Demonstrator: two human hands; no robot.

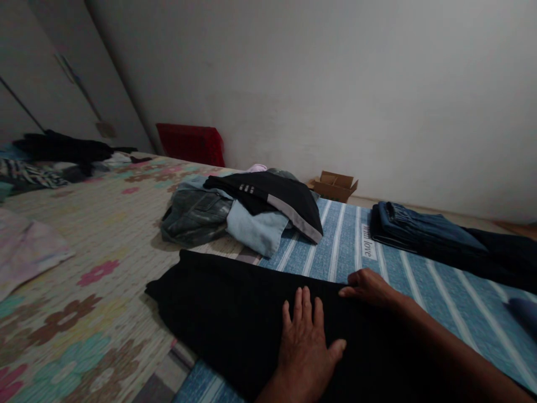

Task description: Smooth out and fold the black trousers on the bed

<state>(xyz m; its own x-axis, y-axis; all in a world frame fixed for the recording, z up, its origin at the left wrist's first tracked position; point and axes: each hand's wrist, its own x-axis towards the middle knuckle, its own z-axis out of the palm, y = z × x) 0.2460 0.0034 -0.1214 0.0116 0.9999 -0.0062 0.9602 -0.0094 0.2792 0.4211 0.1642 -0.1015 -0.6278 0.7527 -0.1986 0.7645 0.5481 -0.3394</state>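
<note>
My left hand [305, 342] lies flat, fingers [298, 305] spread, on the black garment [235, 319] laid across the striped blue mat [423, 280]. My right hand [369, 286] rests open on its far edge. Step in hand: smoothing. A fold would call for gripping that edge. Beyond my fingers lies a clothes heap [243, 210].

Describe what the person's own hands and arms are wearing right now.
Both are bare. The left hand and right hand show no gloves, rings or watch. The right forearm is uncovered as far as the frame edge, with no sleeve in view.
</note>
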